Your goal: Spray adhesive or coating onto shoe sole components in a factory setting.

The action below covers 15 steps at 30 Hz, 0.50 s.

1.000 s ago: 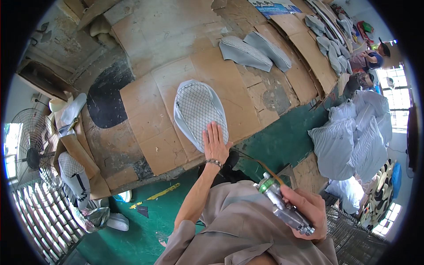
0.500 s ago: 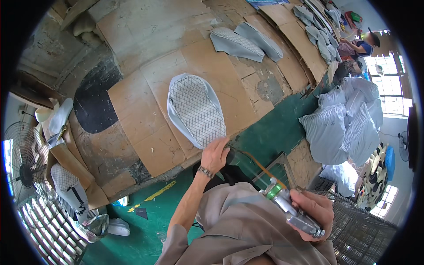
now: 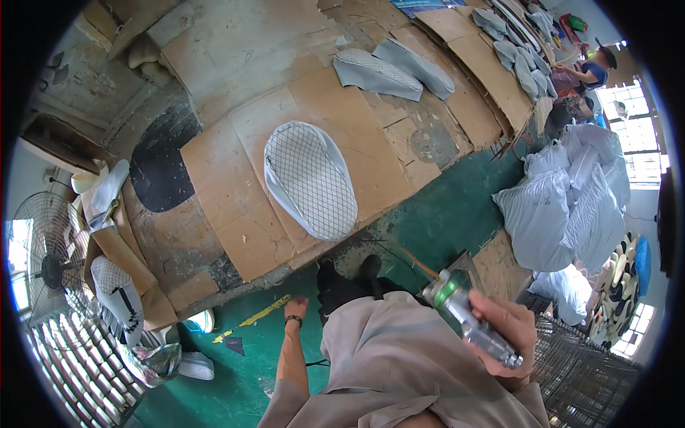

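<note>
In the head view, the fingers of the right hand (image 3: 509, 332) clamp a green-ringed metal tool (image 3: 467, 317). The left hand (image 3: 296, 308) hangs beside the bench (image 3: 182, 246); whether its fingers meet cannot be told. A grey netted cover (image 3: 310, 180) lies on cardboard (image 3: 225, 189) there.

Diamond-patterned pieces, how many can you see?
3 clearly: the central piece on the cardboard, the grey piece behind it rightward, and the left-hand piece near the fan. More may hide in the grey pile.

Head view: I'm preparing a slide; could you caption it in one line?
Right hand grips a green-ringed metal tool; a diamond-patterned pale piece lies on cardboard.
</note>
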### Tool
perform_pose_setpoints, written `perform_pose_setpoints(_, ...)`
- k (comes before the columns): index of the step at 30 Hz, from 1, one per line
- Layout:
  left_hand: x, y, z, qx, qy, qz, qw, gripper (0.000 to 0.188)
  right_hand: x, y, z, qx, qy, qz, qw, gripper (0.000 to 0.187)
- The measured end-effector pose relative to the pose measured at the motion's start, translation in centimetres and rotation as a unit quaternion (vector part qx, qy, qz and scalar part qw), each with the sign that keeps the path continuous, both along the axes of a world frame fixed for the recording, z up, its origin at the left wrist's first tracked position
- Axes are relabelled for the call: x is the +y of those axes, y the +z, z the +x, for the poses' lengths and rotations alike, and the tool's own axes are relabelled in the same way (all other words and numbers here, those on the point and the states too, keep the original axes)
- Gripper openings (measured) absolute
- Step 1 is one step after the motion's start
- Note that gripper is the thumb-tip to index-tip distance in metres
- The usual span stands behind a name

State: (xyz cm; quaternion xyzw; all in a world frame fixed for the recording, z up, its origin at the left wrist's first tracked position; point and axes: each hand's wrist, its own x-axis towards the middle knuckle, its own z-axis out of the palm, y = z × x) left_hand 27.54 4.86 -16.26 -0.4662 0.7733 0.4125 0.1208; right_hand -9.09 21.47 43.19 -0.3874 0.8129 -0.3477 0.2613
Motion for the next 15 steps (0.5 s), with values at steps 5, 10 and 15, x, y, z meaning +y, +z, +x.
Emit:
perform_pose_setpoints(5,4.6,-1.2,3.2,-0.184,0.331,0.347,0.858,0.021,3.4,-0.4,-1.1,0.019,-0.019,0.007,1.0,0.061)
perform_pose_setpoints(10,6.3,0.6,1.4,-0.116,0.337,0.317,0.879,0.022,6.7,-2.1,-2.0,0.041,-0.001,-0.018,0.999,0.074)
perform_pose_setpoints(15,5.7,1.8,-2.1,-0.032,0.343,0.291,0.892,0.026,9.2,-2.6,-2.6,0.046,-0.005,0.004,0.999,0.076)
